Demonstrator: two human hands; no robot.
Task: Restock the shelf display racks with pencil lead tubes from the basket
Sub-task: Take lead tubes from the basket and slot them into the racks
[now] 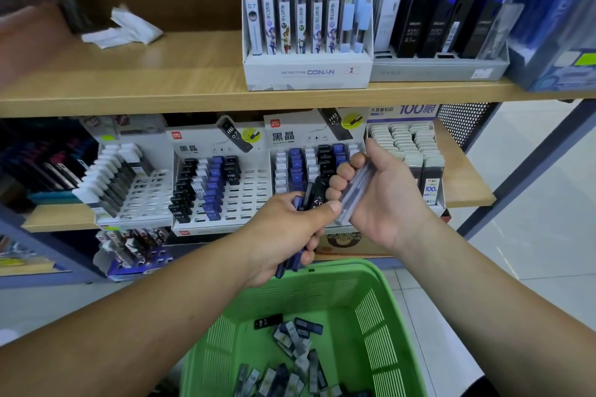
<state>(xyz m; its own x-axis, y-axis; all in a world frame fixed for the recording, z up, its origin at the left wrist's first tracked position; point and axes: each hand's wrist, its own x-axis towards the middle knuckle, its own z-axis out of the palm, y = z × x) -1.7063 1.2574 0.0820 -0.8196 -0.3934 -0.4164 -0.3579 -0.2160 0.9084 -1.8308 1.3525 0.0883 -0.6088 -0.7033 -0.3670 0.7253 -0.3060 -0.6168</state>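
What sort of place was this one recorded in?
Most likely a stationery shop aisle: wooden shelves carry slotted display racks of pencil lead tubes, a Detective Conan retail box with a number tag stands above, and a green shopping basket holds loose stock.

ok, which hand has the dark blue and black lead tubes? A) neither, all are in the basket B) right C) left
C: the left hand grips a bundle of dark tubes that stick out above and below its fist, while the right hand holds pale tubes.
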